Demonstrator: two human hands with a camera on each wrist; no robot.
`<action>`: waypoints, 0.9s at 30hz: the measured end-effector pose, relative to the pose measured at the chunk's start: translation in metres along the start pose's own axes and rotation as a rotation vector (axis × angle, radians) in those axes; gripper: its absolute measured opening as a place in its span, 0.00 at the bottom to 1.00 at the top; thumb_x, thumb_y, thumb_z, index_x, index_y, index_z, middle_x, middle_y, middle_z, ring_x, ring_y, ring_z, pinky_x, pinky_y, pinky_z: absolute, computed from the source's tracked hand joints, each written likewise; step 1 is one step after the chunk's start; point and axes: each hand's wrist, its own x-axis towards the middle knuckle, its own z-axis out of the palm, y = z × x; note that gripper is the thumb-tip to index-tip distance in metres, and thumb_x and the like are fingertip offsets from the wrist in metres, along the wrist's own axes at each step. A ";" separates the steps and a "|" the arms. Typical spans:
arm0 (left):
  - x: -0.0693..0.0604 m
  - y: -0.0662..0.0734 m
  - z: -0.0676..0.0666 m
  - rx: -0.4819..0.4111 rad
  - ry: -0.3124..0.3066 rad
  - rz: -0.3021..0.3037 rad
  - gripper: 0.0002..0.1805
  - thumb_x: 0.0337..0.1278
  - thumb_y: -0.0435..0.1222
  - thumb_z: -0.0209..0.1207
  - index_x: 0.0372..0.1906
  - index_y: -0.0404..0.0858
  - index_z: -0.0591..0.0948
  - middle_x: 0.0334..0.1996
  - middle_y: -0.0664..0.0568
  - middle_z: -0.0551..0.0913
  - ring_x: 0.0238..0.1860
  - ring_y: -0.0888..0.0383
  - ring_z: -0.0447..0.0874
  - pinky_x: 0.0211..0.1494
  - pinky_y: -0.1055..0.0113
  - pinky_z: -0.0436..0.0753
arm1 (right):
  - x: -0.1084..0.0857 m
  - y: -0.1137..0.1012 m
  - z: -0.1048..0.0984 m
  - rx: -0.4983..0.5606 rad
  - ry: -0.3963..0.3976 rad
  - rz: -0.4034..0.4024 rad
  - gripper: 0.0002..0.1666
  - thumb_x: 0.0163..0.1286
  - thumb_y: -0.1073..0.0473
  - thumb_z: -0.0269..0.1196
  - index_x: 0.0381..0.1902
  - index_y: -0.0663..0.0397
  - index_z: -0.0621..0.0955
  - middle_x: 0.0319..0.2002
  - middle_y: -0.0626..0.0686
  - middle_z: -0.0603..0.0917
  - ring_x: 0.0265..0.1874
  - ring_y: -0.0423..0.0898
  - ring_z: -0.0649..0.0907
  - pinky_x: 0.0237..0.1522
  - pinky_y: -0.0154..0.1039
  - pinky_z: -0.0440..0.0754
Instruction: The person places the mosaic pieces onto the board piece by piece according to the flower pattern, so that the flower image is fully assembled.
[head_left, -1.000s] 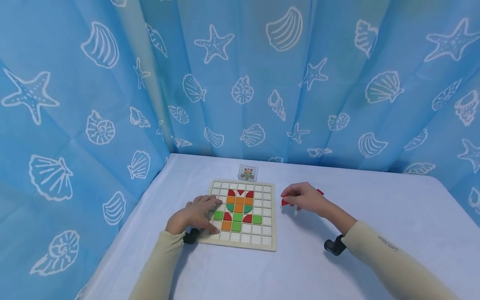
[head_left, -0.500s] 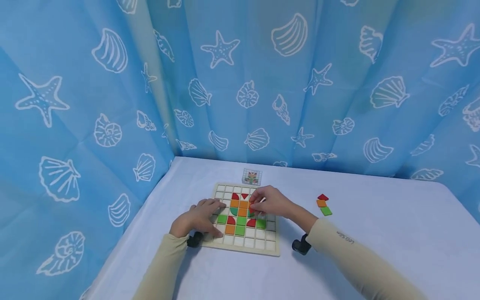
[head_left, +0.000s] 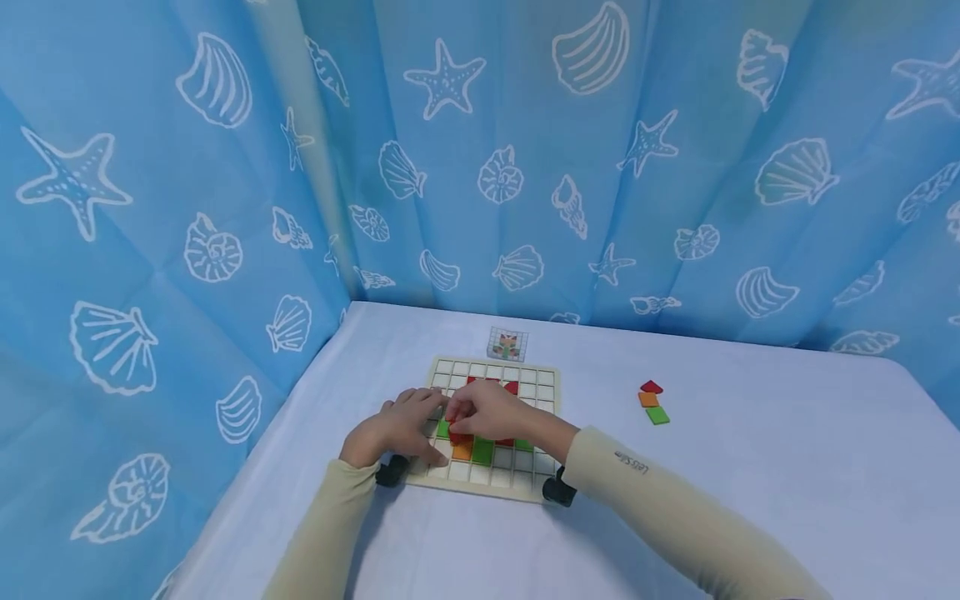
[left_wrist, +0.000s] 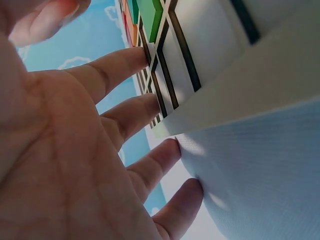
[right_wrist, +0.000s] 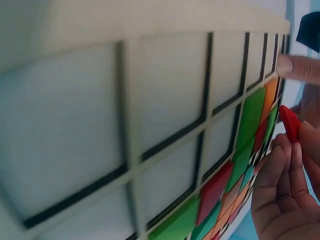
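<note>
A square grid board [head_left: 501, 477] with white cells lies on the table, bearing green, orange and red tiles in its middle. My left hand [head_left: 397, 429] rests spread over its left edge. In the left wrist view, two fingertips touch the board while two reach the white cloth [left_wrist: 260, 170] beside it. Above the left part of the grid, my right hand [head_left: 491, 412] pinches a small red tile [right_wrist: 290, 124] between thumb and fingers. That tile is tilted over the board, near an orange square tile [head_left: 462, 451]. Several tiles are hidden under the right hand.
Right of the board lie a loose red triangle tile [head_left: 651, 387], an orange tile [head_left: 648, 400] and a green tile [head_left: 657, 414]. Behind the board is a small pattern card [head_left: 507, 343]. A blue shell-print curtain [head_left: 465, 208] surrounds the table's back and left.
My right hand has carried the red tile leftward from the table beside the board to over the grid's left part. My left hand has stayed at the board's left edge.
</note>
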 end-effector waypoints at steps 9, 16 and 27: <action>0.000 0.002 -0.001 -0.033 -0.017 -0.027 0.52 0.40 0.48 0.77 0.73 0.46 0.65 0.76 0.47 0.60 0.77 0.43 0.50 0.74 0.31 0.49 | 0.011 -0.003 0.014 -0.036 -0.067 0.000 0.03 0.66 0.63 0.66 0.37 0.51 0.86 0.32 0.44 0.86 0.33 0.38 0.82 0.39 0.31 0.81; 0.001 0.000 -0.001 -0.043 -0.019 -0.024 0.51 0.40 0.47 0.77 0.72 0.45 0.66 0.76 0.47 0.60 0.77 0.43 0.50 0.73 0.31 0.50 | 0.015 -0.006 0.020 -0.118 -0.079 -0.048 0.04 0.66 0.64 0.67 0.37 0.51 0.86 0.34 0.45 0.86 0.33 0.36 0.80 0.39 0.29 0.80; 0.000 0.001 -0.003 -0.030 -0.020 -0.015 0.52 0.40 0.48 0.77 0.74 0.44 0.64 0.76 0.46 0.59 0.77 0.42 0.50 0.73 0.31 0.50 | 0.017 -0.011 0.021 -0.197 -0.100 -0.057 0.04 0.62 0.67 0.68 0.34 0.54 0.87 0.32 0.48 0.86 0.30 0.37 0.79 0.33 0.27 0.79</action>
